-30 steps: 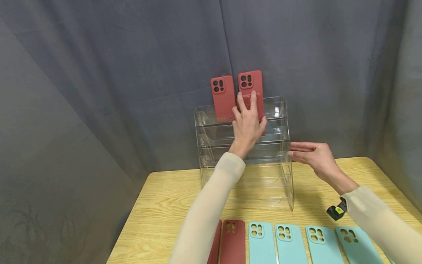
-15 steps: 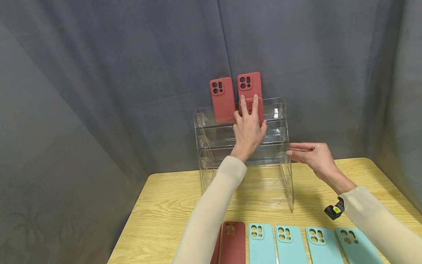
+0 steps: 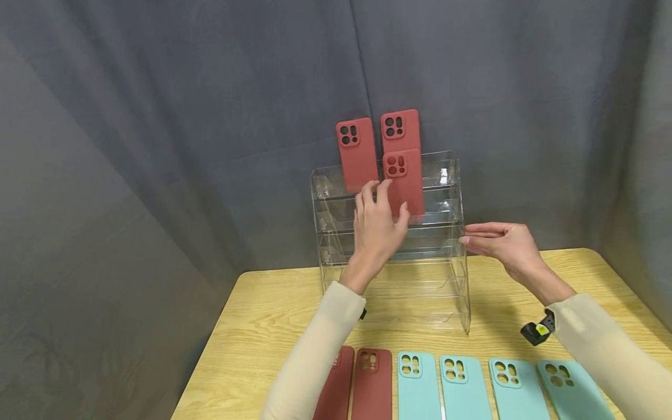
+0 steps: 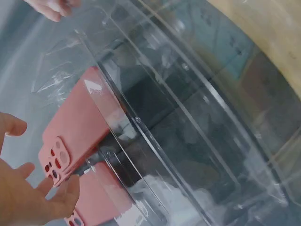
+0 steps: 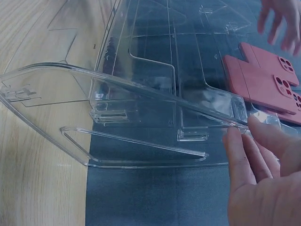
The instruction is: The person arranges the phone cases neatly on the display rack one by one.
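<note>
A clear tiered acrylic stand (image 3: 465, 291) stands on the table. Two red phone cases lean in its top tier: a left one (image 3: 362, 166) and a right one (image 3: 410, 140). Lower and in front of the right one, in the second tier, sits another red phone case (image 3: 408, 195). My left hand (image 3: 375, 230) is just left of this front case, fingers spread and loosely bent, holding nothing; the left wrist view shows a gap between hand (image 4: 28, 197) and cases. My right hand (image 3: 506, 245) pinches the stand's right side edge between thumb and fingers.
Along the wooden table's (image 3: 273, 309) front lie two dark red phone cases (image 3: 371, 385) and several mint-green phone cases (image 3: 417, 388) in a row. Grey curtains (image 3: 210, 116) hang behind and at both sides. A black strap device is on the right wrist.
My left hand has let go of the front red case and moved down and left from it. The case now sits in the second tier. My right hand stays at the stand's edge.
</note>
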The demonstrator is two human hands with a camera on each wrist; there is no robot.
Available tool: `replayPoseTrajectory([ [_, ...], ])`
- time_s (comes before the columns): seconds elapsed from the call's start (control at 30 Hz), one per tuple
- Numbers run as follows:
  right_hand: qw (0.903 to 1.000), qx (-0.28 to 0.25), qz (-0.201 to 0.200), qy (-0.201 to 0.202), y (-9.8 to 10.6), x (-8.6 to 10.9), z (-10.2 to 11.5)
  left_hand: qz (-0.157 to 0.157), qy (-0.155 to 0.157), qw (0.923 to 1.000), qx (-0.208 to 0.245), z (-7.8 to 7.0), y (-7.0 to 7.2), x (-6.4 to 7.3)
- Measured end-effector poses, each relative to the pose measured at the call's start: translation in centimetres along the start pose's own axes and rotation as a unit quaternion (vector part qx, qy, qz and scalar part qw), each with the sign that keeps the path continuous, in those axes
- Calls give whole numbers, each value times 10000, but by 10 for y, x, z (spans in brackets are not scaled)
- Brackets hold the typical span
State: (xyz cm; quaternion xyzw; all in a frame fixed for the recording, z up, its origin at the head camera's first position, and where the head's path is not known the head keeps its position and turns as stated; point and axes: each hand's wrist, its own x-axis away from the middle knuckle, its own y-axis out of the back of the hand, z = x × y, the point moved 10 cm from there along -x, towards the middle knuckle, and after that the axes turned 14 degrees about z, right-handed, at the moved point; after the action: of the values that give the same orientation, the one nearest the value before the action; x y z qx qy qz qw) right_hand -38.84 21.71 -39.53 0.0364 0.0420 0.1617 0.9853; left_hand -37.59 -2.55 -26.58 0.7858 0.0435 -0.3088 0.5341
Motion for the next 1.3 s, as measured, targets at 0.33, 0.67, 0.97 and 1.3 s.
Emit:
replayPoseTrajectory([
  [0.33, 9995, 296, 91, -63, 0, -1, -1, 1048, -516, 9870, 1108, 47, 3, 83],
  [0.67, 9948, 932, 160, -386, 3, 3, -7, 2617, -285, 9603, 923, 95, -32, 167],
  [0.97, 9926, 1126, 159, -424, 2, 5, -7, 3316, 64, 9399, 811, 133, -61, 241],
  [1.3, 9922, 1170, 135, -398, 5, 9, -3, 3777, 1045, 9189, 458, 161, -76, 293],
])
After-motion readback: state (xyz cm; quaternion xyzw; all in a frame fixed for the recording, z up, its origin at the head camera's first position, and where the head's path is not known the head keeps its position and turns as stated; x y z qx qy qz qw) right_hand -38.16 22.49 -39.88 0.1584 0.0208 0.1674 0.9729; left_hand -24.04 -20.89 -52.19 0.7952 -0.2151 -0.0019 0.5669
